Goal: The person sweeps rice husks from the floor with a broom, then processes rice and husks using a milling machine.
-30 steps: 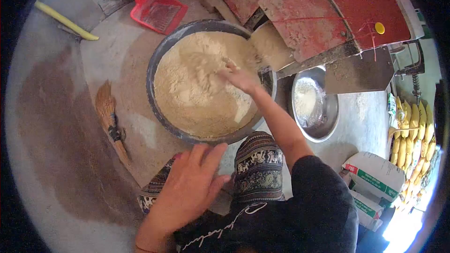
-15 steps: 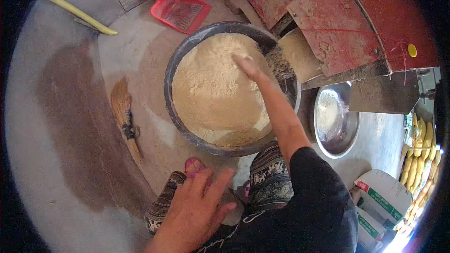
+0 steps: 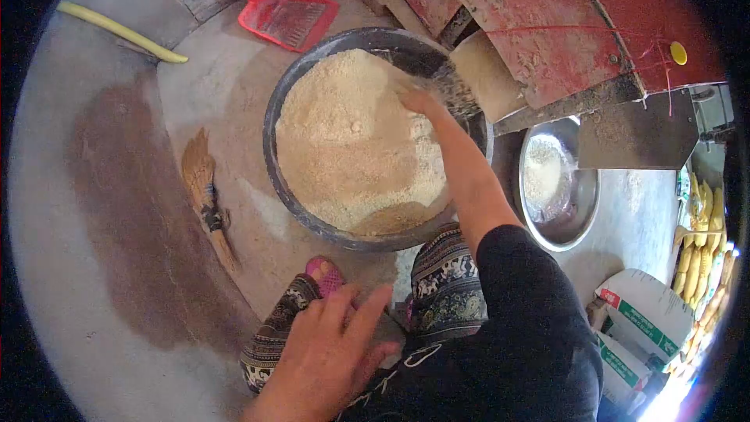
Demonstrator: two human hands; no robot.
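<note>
A large dark basin (image 3: pixel 275 158) on the floor is heaped with pale coarse flour (image 3: pixel 351 141). My right hand (image 3: pixel 419 100) reaches into the far right side of the heap, just below the dusty chute (image 3: pixel 486 78) of a red mill (image 3: pixel 594 16), where meal is falling. Its fingers are partly hidden by flour and blur. My left hand (image 3: pixel 328 352) rests flat with spread fingers on my left knee, holding nothing. My patterned trousers (image 3: pixel 445 281) and a pink slipper (image 3: pixel 324 273) show below the basin.
A steel bowl (image 3: pixel 582 211) with a little white flour stands under a second metal spout at the right. A red dustpan (image 3: pixel 287 16), a yellow stick (image 3: pixel 117 30) and a small hand broom (image 3: pixel 205 195) lie on the concrete floor. Sacks (image 3: pixel 644 316) and corn cobs (image 3: pixel 703 242) sit at right.
My right hand has swept across the flour and now sits nearer the chute on the right. The view has shifted. My left hand stays on my knee.
</note>
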